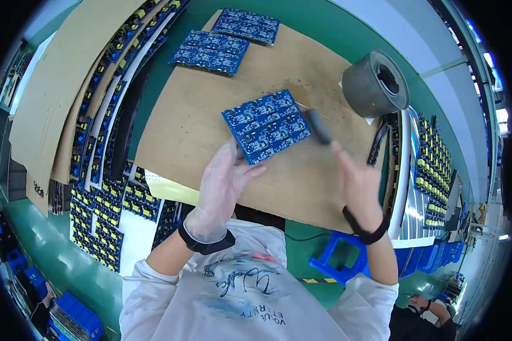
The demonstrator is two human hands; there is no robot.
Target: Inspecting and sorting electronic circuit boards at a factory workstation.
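Observation:
A blue circuit board panel (267, 126), covered with small parts in repeated blocks, is tilted above the brown cardboard. My left hand (227, 176), in a thin translucent glove, pinches its near left edge. My right hand (359, 184) is smeared by motion, to the right of the panel. From its fingertips a dark-handled tool (318, 126) points toward the panel's right edge. A thin pale shaft shows at the tool's far end; blur hides what kind of tool it is. Two similar blue panels (210, 52) lie at the cardboard's far left.
A grey metal cylinder with a hollow centre (370, 88) stands at the cardboard's (193, 119) far right. Racked boards with yellow parts (99, 227) line the left; more boards (432, 170) stand at the right. A blue stool (341, 258) is below. Another person (424, 315) is at lower right.

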